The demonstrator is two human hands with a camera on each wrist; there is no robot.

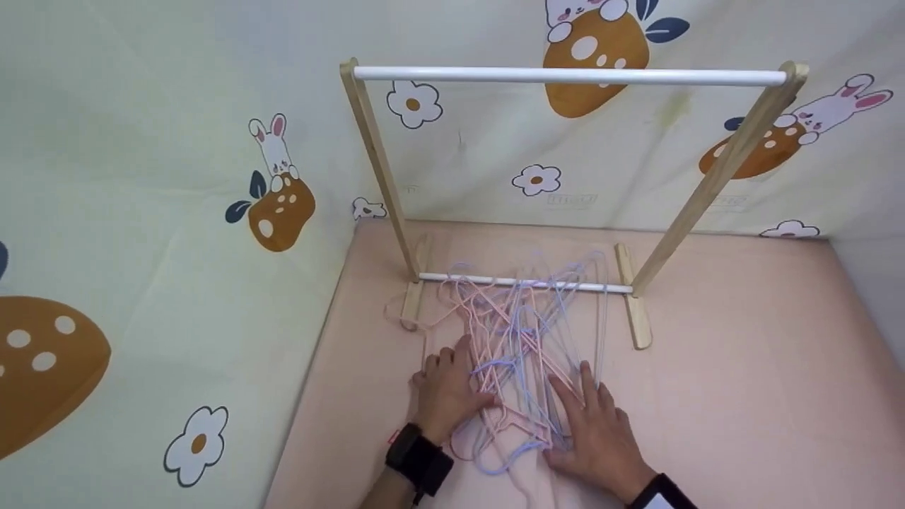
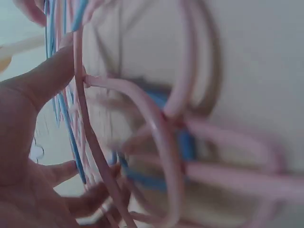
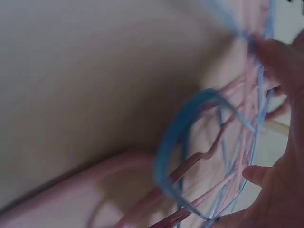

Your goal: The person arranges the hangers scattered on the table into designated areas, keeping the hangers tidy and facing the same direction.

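A tangled pile of thin pink and blue clothes hangers (image 1: 527, 332) lies on the pink surface. At its left side is my left hand (image 1: 449, 396), thumb over the near hangers and fingers spread along the edge. My right hand (image 1: 601, 438) flanks the pile from the right, its fingers extended toward the rack and touching the outer hangers. In the left wrist view, pink hanger wires (image 2: 161, 142) cross close in front of the fingers. A blue hanger hook (image 3: 166, 147) stands out beside the palm in the right wrist view. The lower layers of the pile are hidden.
Behind the hangers stands a small rack with wooden side posts (image 1: 382, 170), a white top rail (image 1: 565, 75) and a white lower bar (image 1: 608, 288). Some hangers overlap the lower bar. Wooden feet (image 1: 640, 325) extend forward. Printed cloth walls (image 1: 177, 283) enclose the back and sides.
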